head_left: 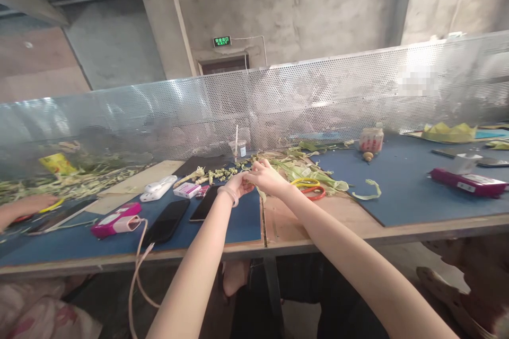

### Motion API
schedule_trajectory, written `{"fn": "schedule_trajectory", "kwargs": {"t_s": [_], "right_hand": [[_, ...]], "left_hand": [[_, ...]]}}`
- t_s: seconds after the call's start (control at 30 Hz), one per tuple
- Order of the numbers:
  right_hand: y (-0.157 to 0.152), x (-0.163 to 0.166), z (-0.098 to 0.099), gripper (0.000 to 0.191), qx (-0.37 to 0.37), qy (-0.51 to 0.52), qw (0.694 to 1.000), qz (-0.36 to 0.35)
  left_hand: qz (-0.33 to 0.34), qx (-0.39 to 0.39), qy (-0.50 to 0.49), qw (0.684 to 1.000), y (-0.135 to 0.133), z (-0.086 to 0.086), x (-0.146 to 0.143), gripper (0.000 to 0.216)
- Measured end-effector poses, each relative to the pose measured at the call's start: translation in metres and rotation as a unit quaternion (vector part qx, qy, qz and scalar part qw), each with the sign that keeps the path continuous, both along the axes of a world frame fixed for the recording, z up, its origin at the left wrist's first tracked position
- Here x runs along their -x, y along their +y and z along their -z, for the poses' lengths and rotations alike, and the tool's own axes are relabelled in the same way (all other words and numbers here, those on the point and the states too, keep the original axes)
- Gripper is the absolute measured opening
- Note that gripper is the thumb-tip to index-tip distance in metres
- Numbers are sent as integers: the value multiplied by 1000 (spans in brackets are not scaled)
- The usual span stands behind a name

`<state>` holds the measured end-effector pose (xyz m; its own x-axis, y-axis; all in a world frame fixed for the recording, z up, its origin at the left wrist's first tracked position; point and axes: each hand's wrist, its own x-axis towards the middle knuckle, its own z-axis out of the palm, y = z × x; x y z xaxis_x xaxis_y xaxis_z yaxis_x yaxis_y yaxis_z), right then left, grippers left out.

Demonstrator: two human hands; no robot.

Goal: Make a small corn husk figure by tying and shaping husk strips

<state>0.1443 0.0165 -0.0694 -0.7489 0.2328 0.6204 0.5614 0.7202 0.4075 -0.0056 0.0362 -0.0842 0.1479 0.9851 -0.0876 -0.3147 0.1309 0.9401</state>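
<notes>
My left hand [239, 184], with a pale bracelet at the wrist, meets my right hand [267, 177] above the table's middle. Both have curled, closed fingers around a green leaf strip [261, 194], whose end hangs below them. The fingers hide most of it. Just left of my hands lie several small knotted green leaf pieces [223, 175]. A heap of long leaves [296, 169] spreads to the right, with yellow-handled scissors [301, 183] and red-handled scissors [314, 193] at its front.
Phones [166, 221], a white case [158, 188], a small box [186, 189] and a magenta tissue pack [116, 221] lie left. A plastic cup [239, 149] with a straw stands behind. Another person's hand [26, 208] is far left. A perforated metal screen [278, 106] borders the back.
</notes>
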Motion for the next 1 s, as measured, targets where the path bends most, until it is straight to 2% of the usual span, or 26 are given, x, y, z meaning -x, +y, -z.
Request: {"fn": "schedule_trajectory", "kwargs": {"t_s": [0.1,0.53,0.83,1.0], "right_hand": [[1,3,3,22,5,5,1000,0],[12,8,13,21,142,132,981,-28],[0,7,6,29,50,34,998,-16],[-1,8,6,31,38,30,999,-1]], "left_hand": [[1,-2,-1,1000,-1,0,0,6],[11,-10,14,1000,-4,-5,0,12],[23,-19,3,1000,-3,-6,0,15],[23,-21,10,999,-4,-5,-1,17]]}}
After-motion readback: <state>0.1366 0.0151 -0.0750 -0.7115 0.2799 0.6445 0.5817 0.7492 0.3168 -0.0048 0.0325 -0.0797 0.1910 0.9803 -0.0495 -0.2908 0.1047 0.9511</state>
